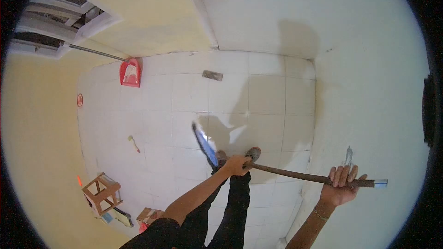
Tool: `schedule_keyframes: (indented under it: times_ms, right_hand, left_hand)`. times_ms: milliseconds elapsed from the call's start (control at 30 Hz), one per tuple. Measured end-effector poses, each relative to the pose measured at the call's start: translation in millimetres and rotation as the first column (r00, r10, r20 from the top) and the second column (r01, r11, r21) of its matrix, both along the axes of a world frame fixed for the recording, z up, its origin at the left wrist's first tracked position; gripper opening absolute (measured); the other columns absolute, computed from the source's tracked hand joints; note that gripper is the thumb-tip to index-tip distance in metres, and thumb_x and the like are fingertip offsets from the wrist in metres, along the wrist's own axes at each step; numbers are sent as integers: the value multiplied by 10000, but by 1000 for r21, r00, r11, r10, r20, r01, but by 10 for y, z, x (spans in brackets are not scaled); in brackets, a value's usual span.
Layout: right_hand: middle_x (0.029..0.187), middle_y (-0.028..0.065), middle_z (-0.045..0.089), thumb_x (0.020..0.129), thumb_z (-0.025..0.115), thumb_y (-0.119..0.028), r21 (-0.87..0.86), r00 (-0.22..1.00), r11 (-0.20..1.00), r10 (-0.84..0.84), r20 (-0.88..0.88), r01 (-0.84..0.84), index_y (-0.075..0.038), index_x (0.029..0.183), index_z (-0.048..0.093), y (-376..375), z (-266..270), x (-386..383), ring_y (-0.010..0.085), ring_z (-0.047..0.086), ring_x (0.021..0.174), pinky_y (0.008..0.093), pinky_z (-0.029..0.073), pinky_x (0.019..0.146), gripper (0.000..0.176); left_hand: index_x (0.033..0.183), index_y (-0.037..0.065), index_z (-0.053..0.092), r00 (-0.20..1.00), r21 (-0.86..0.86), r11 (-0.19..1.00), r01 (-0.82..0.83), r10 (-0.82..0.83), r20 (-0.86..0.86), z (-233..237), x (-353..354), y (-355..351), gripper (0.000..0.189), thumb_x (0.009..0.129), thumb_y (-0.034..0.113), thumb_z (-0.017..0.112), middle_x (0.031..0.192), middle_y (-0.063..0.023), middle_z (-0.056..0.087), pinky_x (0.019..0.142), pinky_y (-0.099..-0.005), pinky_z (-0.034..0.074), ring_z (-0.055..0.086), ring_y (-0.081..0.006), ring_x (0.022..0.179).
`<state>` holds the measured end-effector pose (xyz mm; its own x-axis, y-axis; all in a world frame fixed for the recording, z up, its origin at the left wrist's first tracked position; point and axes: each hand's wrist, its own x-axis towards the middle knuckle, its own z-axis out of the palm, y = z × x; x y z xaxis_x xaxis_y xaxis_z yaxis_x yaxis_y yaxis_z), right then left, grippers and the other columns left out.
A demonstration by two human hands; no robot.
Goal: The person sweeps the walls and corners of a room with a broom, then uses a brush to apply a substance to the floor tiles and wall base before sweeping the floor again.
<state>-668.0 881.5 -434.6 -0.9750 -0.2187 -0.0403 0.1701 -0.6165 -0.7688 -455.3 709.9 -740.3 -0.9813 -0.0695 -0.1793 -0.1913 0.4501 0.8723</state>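
I hold a broom by its long brown handle [295,174], which slants across in front of me. My left hand [237,165] is closed around its lower part, in front of my legs. Near the handle's top end, my right hand [344,186] is wrapped around it, fingers curled over, close to the right wall. The blue broom head [204,145] is smeared by motion, low over the white tiles beside my shoes. Where the handle joins the head is partly hidden by my left hand.
A red dustpan [131,74] with a long metal handle leans in the far left corner. A grey block [212,75] lies on the tiled floor [189,92]. A small brush-like object [134,143] lies left. A brown stool [102,192] and a box [150,215] stand lower left.
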Motion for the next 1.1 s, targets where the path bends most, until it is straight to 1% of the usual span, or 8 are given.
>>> schedule_keyframes:
  times_ms: [167,233,333,367,533,933,1033,1100]
  right_hand:
    - [560,12,432,979,409,-296,132,934,927,-334,-128,350,-118,667,436,558,438,-156,123,345,468,232,334,509,360]
    - [558,-13,335,1003,320,-242,108,926,960,-215,-311,259,-138,606,354,423,818,-212,111,260,466,273,278,512,411]
    - [508,-1,347,982,278,-407,9,881,935,-330,-338,354,-104,681,524,447,1119,-420,128,312,425,317,308,484,493]
    - [532,-1,339,983,250,-359,-32,904,959,-277,-326,282,-129,602,374,448,1201,-520,142,308,480,335,311,571,462]
    - [524,7,345,970,293,-334,-15,882,948,-300,-364,316,-118,608,420,529,1277,-1052,145,323,482,338,315,565,440]
    - [523,13,345,966,251,-375,55,955,975,-199,-219,215,-128,609,418,205,1198,-1844,156,343,522,349,314,597,465]
    - [516,10,324,961,252,-398,50,972,974,-215,-100,221,-135,579,392,59,977,-1892,157,337,531,355,319,628,485]
    - [506,8,357,951,279,-403,126,955,947,-297,2,294,-135,558,397,-399,863,-1946,158,339,496,357,338,587,490]
  left_hand:
    - [641,68,539,993,-38,998,42,-46,-113,187,-1103,144,333,817,338,619,574,-129,550,560,-474,440,585,-363,603]
    - [616,76,520,970,39,999,35,-25,-241,368,-1560,239,324,834,302,602,561,-124,530,547,-465,417,568,-351,587]
    - [614,85,526,959,14,989,150,-142,-245,635,-2210,342,313,833,295,604,553,-119,518,568,-461,413,555,-350,579]
    - [611,87,527,954,7,986,165,-157,-256,698,-2420,373,315,835,296,602,550,-118,516,574,-462,411,553,-349,577]
    - [600,97,531,938,-53,970,237,-243,-246,828,-3198,355,314,835,294,599,546,-118,517,596,-466,408,551,-348,576]
    - [617,93,540,958,-53,967,249,-254,-134,691,-3751,-18,282,824,280,579,569,-129,547,605,-473,428,553,-372,592]
    - [675,91,582,959,-42,958,284,-283,29,523,-3482,-174,204,803,248,604,659,-142,577,633,-475,432,575,-346,674]
    - [717,83,606,977,17,978,207,-205,-62,278,-3102,-476,153,784,219,627,726,-145,606,638,-477,436,588,-340,714]
